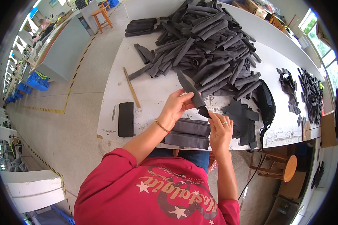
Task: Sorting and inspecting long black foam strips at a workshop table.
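Observation:
A dark grey fabric tube (190,88) is held slanting above the table's front part. My left hand (176,107) grips it around the middle, thumb on top. At the tube's lower end, my right hand (221,131) pinches a small black piece (203,111) that shows at the opening; whether it lies inside the tube or is part of it, I cannot tell. Below my hands, neat stacks of flat dark strips (187,141) lie at the front edge. Loose black flat pieces (244,120) lie beside my right hand. A large heap of similar tubes (210,45) rises beyond.
Left on the white table (110,101) lie a black phone-like slab (126,119) and a wooden stick (131,88). At right stands a black curved object (266,101) with a cord. More dark scraps (310,93) lie far right. A wooden stool (289,168) stands below.

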`<state>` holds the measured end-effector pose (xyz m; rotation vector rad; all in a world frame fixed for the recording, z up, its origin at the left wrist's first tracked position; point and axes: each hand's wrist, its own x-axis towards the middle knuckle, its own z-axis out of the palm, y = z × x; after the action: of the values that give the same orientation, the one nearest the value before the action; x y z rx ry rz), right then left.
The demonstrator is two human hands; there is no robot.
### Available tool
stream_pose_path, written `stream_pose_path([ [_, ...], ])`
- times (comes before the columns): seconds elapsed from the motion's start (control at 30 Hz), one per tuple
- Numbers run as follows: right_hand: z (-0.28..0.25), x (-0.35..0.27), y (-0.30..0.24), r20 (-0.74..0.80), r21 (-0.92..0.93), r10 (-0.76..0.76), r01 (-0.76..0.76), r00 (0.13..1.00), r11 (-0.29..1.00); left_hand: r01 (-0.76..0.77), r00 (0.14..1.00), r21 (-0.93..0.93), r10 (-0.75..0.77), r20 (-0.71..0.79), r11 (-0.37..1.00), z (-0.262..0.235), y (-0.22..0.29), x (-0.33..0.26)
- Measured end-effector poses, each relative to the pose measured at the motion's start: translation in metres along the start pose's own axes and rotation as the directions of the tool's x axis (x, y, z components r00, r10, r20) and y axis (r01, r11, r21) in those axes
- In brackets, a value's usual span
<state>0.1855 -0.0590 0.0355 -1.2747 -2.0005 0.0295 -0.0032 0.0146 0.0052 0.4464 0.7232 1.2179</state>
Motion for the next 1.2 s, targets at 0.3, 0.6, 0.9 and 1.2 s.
stream_pose_path([
  [0.3, -0.004, 0.004, 0.002, -0.008, -0.144, -0.047, 0.045, 0.999, 0.989, -0.018, 1.0, -0.012, 0.018, 0.015, 1.0, 0.01, 0.001, -0.014],
  [0.6, 0.004, 0.003, -0.01, -0.101, -0.091, -0.048, 0.039, 0.994, 0.995, -0.315, 0.948, 0.061, 0.312, 0.061, 0.947, 0.039, -0.001, -0.044],
  [0.9, 0.035, 0.002, -0.025, -0.228, -0.012, -0.016, 0.014, 0.974, 1.0, -0.128, 0.968, -0.133, 0.153, 0.199, 0.983, 0.05, -0.033, -0.038],
  [1.2, 0.031, 0.009, -0.022, -0.134, 0.21, -0.009, 0.038, 0.991, 0.977, -0.221, 0.945, -0.053, 0.227, 0.234, 0.974, 0.034, -0.025, -0.031],
])
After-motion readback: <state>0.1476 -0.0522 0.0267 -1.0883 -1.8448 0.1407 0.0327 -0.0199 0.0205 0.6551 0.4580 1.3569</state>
